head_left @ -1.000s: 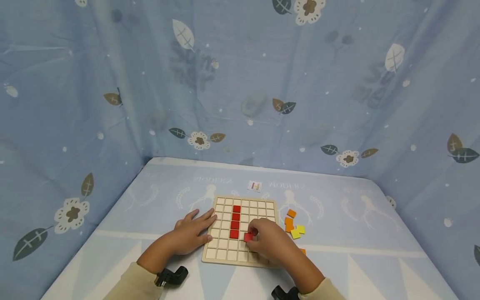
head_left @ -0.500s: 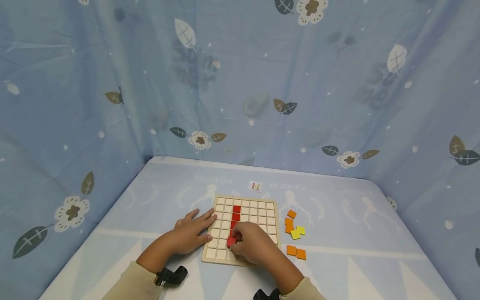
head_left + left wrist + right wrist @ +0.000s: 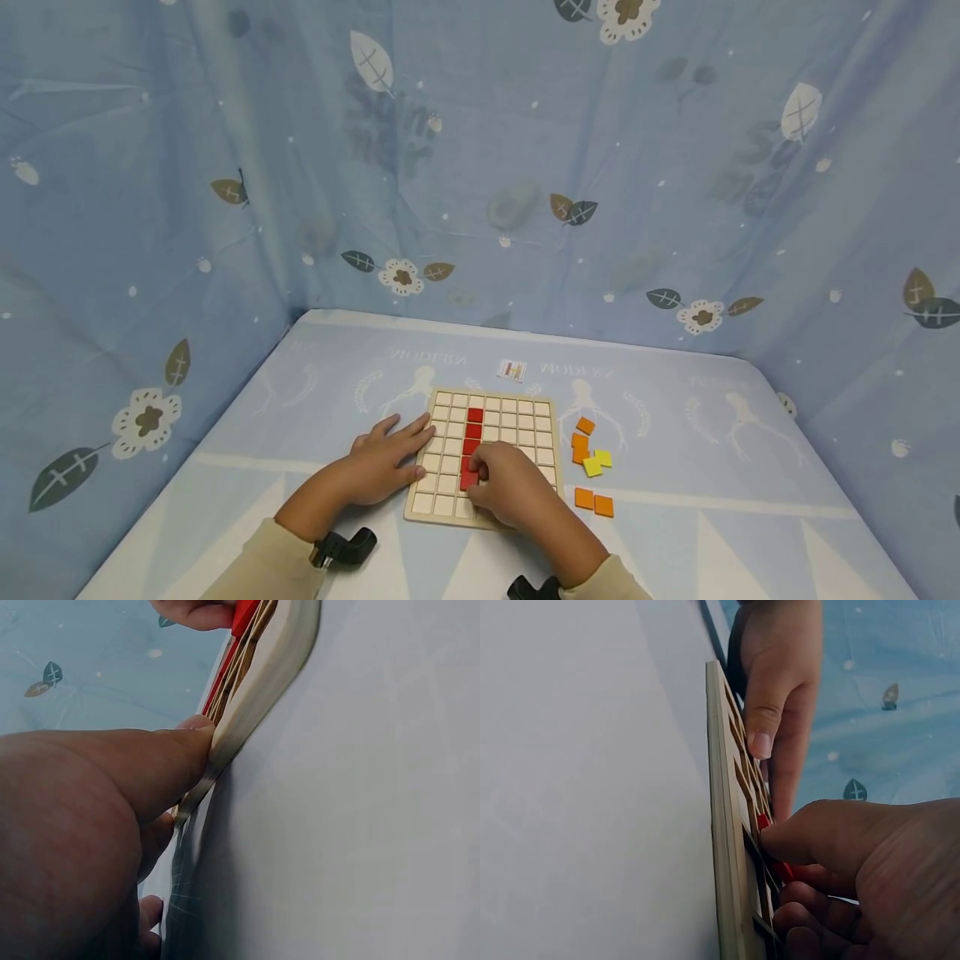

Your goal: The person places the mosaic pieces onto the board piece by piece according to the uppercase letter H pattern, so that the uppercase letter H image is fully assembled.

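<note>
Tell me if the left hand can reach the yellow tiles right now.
Probably not directly: between the left hand and the yellow tiles is the right hand, pinching a red tile.

Lowest red tile partly hidden

Table | board | card | 5 orange tiles | 2 yellow tiles

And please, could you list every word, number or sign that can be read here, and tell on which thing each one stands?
"MODERN": on the table cover, left of the small card, faint, seemingly inverted.
"MODERN": same table cover, right of the small card, also faint.
Farther right on the table cover: faint marks, too blurred to read.
Small card: any print is too small to read.
</note>
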The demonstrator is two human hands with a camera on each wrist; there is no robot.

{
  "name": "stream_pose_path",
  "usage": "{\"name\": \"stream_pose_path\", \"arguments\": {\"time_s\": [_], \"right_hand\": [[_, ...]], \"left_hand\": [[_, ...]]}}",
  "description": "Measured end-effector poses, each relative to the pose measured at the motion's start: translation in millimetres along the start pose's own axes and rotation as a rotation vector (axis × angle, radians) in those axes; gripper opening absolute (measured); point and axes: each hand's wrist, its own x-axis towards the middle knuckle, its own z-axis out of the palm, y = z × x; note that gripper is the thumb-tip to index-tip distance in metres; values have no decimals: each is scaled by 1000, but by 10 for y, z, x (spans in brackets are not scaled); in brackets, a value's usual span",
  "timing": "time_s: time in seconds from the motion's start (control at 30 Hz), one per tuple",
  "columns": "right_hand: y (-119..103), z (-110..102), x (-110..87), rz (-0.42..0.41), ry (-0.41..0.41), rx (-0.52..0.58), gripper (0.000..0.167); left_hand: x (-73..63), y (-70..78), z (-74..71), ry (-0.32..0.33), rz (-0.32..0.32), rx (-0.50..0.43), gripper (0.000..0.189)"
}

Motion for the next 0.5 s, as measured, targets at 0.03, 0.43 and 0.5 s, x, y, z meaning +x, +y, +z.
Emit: {"name": "stream_pose_path", "arguments": {"time_s": [0.03,0.43,0.5], "right_hand": [[1,-1,-1,0,0,-1,17],[5,8,-29,3,-2,16,16],[4,3,-30,2,-1,13,16]], "left_hand": [[3,0,-1,0,-2,0,69],[-2,0,7,5,-6,-9,69],[-2,11,-2,5,-6,-12,68]]}}
